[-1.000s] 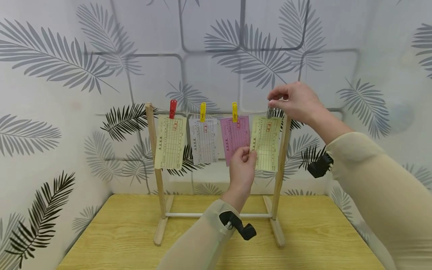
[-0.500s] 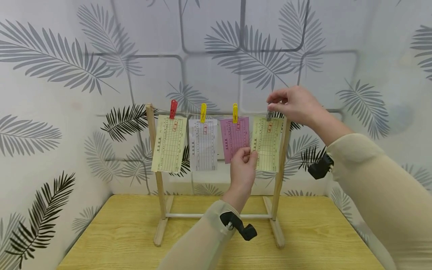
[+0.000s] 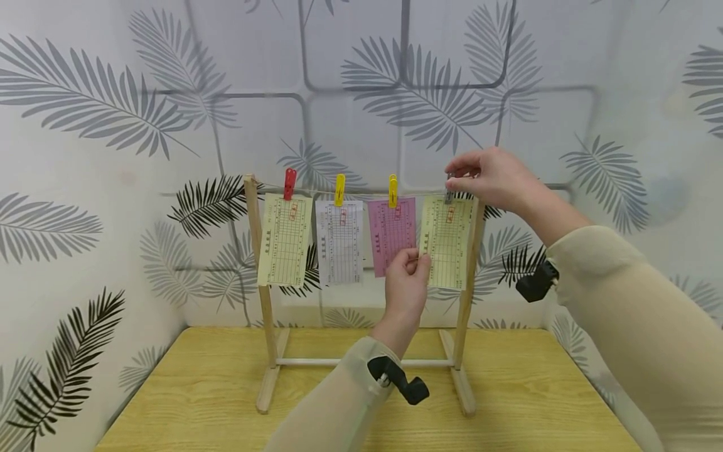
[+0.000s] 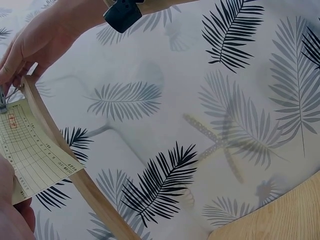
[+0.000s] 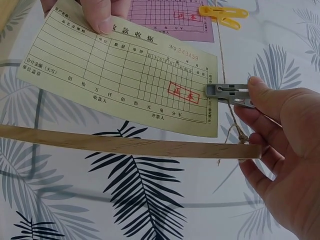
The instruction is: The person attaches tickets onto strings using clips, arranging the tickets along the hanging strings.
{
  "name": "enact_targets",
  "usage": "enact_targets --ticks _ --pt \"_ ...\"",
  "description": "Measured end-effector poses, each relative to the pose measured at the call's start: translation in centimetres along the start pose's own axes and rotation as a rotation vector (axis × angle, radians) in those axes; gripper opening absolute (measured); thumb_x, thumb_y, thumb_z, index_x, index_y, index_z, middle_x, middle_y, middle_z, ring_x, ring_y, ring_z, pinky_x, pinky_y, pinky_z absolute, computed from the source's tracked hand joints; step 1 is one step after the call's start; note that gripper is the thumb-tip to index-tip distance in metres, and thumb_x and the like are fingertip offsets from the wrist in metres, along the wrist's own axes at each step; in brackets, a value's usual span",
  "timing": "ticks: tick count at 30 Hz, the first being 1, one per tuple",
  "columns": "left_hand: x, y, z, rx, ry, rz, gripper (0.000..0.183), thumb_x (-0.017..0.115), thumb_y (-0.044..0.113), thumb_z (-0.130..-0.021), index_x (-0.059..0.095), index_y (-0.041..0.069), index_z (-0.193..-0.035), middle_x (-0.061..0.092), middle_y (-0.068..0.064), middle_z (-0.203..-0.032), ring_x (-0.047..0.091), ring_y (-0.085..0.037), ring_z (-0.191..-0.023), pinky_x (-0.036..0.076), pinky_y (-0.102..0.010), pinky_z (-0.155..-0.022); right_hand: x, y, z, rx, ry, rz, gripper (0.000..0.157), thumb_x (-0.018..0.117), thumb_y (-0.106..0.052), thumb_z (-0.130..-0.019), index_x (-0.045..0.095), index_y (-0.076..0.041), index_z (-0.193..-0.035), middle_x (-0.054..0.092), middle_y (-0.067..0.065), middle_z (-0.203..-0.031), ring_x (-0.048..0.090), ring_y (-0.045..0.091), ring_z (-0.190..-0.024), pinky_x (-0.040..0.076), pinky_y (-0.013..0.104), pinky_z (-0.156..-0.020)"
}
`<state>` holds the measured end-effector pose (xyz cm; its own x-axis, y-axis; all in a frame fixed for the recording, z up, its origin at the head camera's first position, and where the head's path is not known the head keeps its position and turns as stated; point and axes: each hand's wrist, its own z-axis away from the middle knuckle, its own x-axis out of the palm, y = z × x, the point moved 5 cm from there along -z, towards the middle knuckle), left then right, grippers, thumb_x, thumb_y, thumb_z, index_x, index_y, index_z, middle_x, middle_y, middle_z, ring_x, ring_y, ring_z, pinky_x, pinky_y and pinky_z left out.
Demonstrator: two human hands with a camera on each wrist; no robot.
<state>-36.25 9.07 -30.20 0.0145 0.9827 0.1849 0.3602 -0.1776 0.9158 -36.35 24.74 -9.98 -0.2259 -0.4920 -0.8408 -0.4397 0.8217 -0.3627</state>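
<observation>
My right hand (image 3: 497, 179) pinches a grey clothespin (image 5: 227, 93) between thumb and fingers at the right end of a string line. The clothespin's jaws sit over the top edge of a yellow receipt slip (image 3: 446, 245) and the string (image 5: 223, 60). Lower down, my left hand (image 3: 405, 282) pinches that slip's left edge between thumb and fingers. In the right wrist view the left thumb (image 5: 100, 20) lies on the slip's face. Beside the left fingers hangs a pink receipt slip (image 3: 392, 238) under a yellow clothespin (image 3: 393, 190).
Farther left hang a white slip (image 3: 340, 245) under a yellow clothespin (image 3: 339, 189) and a yellow slip (image 3: 284, 242) under a red clothespin (image 3: 290, 183). A wooden frame (image 3: 469, 282) with a white crossbar (image 3: 307, 361) stands on a wood-grain table (image 3: 186, 389) before a leaf-patterned wall.
My right hand has lowered slightly while still pinching the grey clothespin. The left hand stays almost in place on the slip. The hanging slips on the left have swayed a little.
</observation>
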Motion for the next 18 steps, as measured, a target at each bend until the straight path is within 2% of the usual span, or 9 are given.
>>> enact_targets --ticks 7,15,18 --pt "-0.05 -0.14 0.16 -0.022 -0.020 0.004 0.012 0.071 0.017 -0.110 0.073 0.007 -0.116 0.076 -0.002 -0.102 0.066 -0.013 -0.095 0.054 -0.034 -0.085 0.14 0.15 0.01 -0.009 0.003 0.009 0.047 0.071 -0.028 -0.111 0.065 -0.004 -0.151 0.069 0.024 -0.139 0.062 0.041 -0.129 0.049 0.062 -0.105" --pt "-0.25 -0.27 0.33 -0.016 -0.042 0.001 0.011 0.070 0.014 -0.110 0.071 0.008 -0.119 0.074 -0.002 -0.103 0.065 -0.013 -0.093 0.056 -0.034 -0.084 0.13 0.31 0.20 -0.022 0.033 0.001 0.049 0.069 -0.026 -0.111 0.061 -0.007 -0.156 0.070 0.023 -0.138 0.062 0.042 -0.130 0.053 0.061 -0.099" --pt "-0.60 -0.31 0.31 -0.009 -0.062 0.014 0.012 0.068 0.013 -0.111 0.069 0.009 -0.122 0.075 -0.002 -0.106 0.070 -0.018 -0.099 0.057 -0.035 -0.090 0.02 0.35 0.37 -0.023 0.040 0.002 0.053 0.069 -0.028 -0.111 0.058 -0.008 -0.159 0.068 0.024 -0.142 0.061 0.045 -0.131 0.051 0.063 -0.101"
